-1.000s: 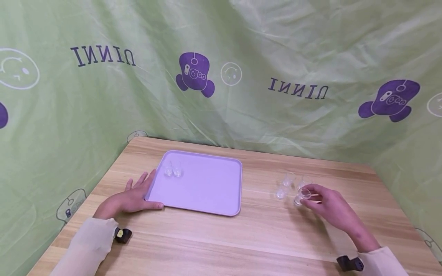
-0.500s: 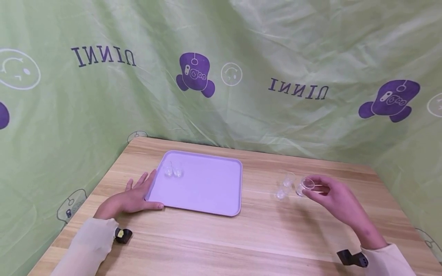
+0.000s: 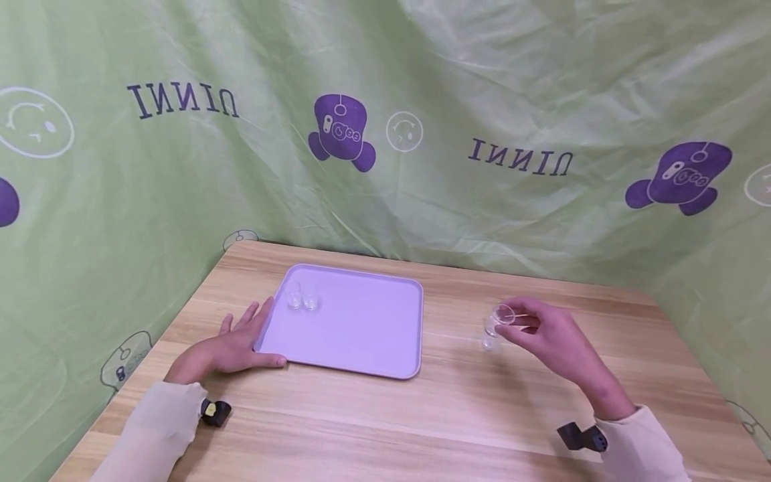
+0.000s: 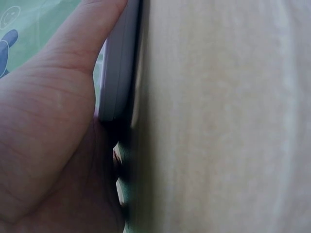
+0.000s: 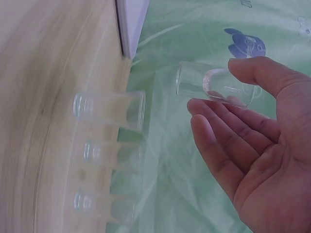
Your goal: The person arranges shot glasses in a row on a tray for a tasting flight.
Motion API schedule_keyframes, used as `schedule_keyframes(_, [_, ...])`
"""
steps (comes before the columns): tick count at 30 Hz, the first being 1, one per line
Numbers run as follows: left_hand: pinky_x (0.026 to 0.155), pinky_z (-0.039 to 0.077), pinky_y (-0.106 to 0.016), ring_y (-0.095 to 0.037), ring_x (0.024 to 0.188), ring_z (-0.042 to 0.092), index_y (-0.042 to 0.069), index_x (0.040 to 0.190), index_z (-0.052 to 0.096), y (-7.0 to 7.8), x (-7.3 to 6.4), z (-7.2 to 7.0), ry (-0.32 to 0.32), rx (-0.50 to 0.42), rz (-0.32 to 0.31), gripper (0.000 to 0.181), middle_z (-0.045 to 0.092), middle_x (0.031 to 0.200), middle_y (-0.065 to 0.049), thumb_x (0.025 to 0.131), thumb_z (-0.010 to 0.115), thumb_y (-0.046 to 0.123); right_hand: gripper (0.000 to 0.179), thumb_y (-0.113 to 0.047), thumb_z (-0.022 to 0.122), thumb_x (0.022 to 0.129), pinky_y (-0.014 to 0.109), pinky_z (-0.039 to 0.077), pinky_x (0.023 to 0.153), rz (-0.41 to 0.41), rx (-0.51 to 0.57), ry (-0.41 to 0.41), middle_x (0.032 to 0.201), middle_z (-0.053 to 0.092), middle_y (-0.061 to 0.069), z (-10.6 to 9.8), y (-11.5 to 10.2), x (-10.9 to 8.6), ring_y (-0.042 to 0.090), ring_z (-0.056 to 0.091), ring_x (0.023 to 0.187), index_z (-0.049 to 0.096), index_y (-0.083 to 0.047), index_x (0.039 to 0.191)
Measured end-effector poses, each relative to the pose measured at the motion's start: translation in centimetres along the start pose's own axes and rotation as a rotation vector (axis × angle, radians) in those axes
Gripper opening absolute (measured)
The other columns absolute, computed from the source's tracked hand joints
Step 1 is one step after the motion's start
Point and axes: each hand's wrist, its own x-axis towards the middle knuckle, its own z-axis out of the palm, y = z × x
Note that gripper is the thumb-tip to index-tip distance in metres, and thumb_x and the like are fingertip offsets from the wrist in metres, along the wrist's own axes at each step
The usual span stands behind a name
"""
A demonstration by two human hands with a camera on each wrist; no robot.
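My right hand (image 3: 548,335) pinches a small clear shot glass (image 5: 194,82) between thumb and fingers, raised off the table. Below it several similar glasses stand upright in the right wrist view, among them a nearer one (image 5: 109,109); in the head view the hand and held glass mostly hide them, with one glass base (image 3: 488,343) showing. My left hand (image 3: 231,345) rests at the near left corner of a lilac tray (image 3: 361,328), fingers spread along its left side and thumb along the front edge. Two glasses (image 3: 302,298) stand side by side at the tray's left.
The wood-grain table (image 3: 385,428) extends between the tray and the standing glasses. Green printed cloth (image 3: 421,201) hangs around the back and sides of the table. A dark wrist device (image 3: 581,438) sits by the right sleeve, and another (image 3: 215,413) by the left.
My right hand has lifted the glass from the table and carried it left and away from me, over the other glasses. The left hand has stayed at the tray.
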Motion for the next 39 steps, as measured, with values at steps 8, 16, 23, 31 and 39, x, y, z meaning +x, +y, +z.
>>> schedule_keyframes(8, [0.110, -0.015, -0.072, -0.051, 0.151, -0.007, -0.002, 0.162, -0.005, 0.0, -0.1, 0.0, 0.000, -0.001, 0.000, 0.127, 0.003, 0.167, -0.030, 0.086, 0.076, 0.060, 0.037, -0.015, 0.082, 0.091, 0.029, 0.060, 0.079, -0.011, 0.103, -0.059, 0.110, 0.073, 0.007, 2.4, -0.9, 1.5, 0.020, 0.073, 0.095, 0.069, 0.000, 0.122])
schedule_keyframes(16, [0.109, -0.015, -0.073, -0.051, 0.151, -0.007, -0.001, 0.162, -0.005, 0.0, -0.1, 0.0, -0.004, -0.005, 0.004, 0.127, 0.002, 0.167, -0.030, 0.086, 0.076, 0.059, 0.034, -0.015, 0.081, 0.091, 0.030, 0.059, 0.081, -0.034, 0.154, -0.103, 0.111, 0.073, 0.009, 4.7, -1.7, 3.0, 0.022, 0.073, 0.098, 0.070, 0.000, 0.120])
schedule_keyframes(23, [0.110, -0.015, -0.073, -0.051, 0.152, -0.007, -0.002, 0.162, -0.005, 0.1, -0.1, -0.1, -0.009, -0.001, -0.002, 0.128, 0.003, 0.167, -0.030, 0.086, 0.076, 0.060, 0.031, -0.014, 0.081, 0.091, 0.032, 0.059, 0.084, -0.046, 0.183, -0.125, 0.109, 0.073, 0.007, 6.4, -2.3, 4.0, 0.022, 0.073, 0.099, 0.070, -0.001, 0.117])
schedule_keyframes(31, [0.109, -0.016, -0.073, -0.051, 0.152, -0.009, -0.002, 0.162, -0.006, 0.1, -0.1, -0.2, -0.017, -0.006, -0.008, 0.129, 0.001, 0.167, -0.031, 0.085, 0.077, 0.060, 0.031, -0.014, 0.080, 0.092, 0.031, 0.059, 0.083, -0.051, 0.188, -0.152, 0.110, 0.073, 0.009, 8.0, -3.2, 5.0, 0.022, 0.073, 0.100, 0.070, 0.001, 0.116])
schedule_keyframes(39, [0.109, -0.016, -0.073, -0.051, 0.151, -0.008, -0.003, 0.161, -0.006, 0.3, -0.1, -0.2, -0.015, -0.010, -0.009, 0.129, 0.002, 0.167, -0.031, 0.085, 0.077, 0.060, 0.028, -0.013, 0.080, 0.092, 0.030, 0.059, 0.083, -0.066, 0.209, -0.196, 0.108, 0.073, 0.006, 9.9, -4.0, 6.6, 0.020, 0.073, 0.098, 0.071, -0.001, 0.116])
